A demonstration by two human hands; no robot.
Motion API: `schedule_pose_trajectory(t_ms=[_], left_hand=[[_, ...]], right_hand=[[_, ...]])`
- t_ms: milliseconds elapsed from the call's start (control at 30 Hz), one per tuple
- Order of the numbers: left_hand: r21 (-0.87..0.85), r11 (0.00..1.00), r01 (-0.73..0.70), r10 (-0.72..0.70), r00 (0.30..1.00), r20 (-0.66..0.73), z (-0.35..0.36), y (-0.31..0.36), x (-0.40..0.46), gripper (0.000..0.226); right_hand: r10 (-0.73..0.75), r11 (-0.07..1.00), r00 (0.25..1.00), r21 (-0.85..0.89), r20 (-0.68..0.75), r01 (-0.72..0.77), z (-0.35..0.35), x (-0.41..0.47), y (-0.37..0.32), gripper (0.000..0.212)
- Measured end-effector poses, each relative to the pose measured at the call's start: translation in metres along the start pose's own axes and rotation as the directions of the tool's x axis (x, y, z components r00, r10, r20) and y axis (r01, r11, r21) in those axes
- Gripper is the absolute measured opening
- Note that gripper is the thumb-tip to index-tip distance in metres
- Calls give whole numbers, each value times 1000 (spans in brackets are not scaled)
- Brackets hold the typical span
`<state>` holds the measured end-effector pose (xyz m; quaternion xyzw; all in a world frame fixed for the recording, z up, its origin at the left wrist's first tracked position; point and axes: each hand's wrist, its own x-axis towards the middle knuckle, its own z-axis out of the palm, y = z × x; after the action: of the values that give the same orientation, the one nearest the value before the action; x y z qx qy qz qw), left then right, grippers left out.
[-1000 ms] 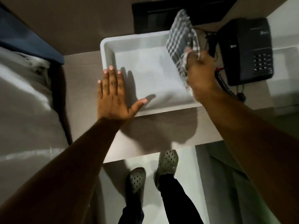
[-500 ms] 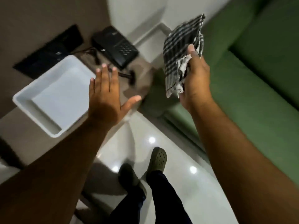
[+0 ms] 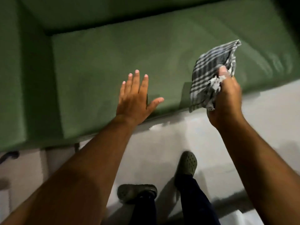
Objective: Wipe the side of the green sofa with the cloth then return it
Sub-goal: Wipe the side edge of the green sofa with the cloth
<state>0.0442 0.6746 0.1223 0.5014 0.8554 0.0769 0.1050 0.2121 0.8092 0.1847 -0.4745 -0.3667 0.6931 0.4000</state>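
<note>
Checked cloth (image 3: 209, 73), bunched in clenched right hand (image 3: 227, 101) above green sofa (image 3: 105, 62) seat; left hand (image 3: 134, 98) empty, fingers spread

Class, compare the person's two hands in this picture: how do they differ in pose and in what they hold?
The left hand is open, fingers spread, empty; the right hand is closed around a checked cloth. The left is flat, palm down; the right is curled. Both are bare and reach toward the green sofa.

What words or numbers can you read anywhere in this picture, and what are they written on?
None. No writing, label or number shows on the green fabric sofa, on the black-and-white checked cloth in the right hand, on the grey-green perforated clogs or on the pale glossy floor. The picture is blurred.
</note>
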Motion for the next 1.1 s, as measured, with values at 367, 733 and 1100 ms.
schedule_pose_trajectory(t_ms=[367, 733, 1100], left_hand=[[167, 664, -729, 655, 674, 342, 185, 292, 169, 68], [347, 537, -769, 737, 628, 250, 252, 357, 229, 63], [440, 341, -831, 773, 514, 371, 280, 512, 321, 95]], right_hand=[[125, 978, 870, 207, -477, -27, -279, 110, 51, 22], [207, 955, 781, 296, -590, -30, -396, 158, 84, 24], [223, 922, 747, 384, -627, 47, -384, 204, 161, 14]])
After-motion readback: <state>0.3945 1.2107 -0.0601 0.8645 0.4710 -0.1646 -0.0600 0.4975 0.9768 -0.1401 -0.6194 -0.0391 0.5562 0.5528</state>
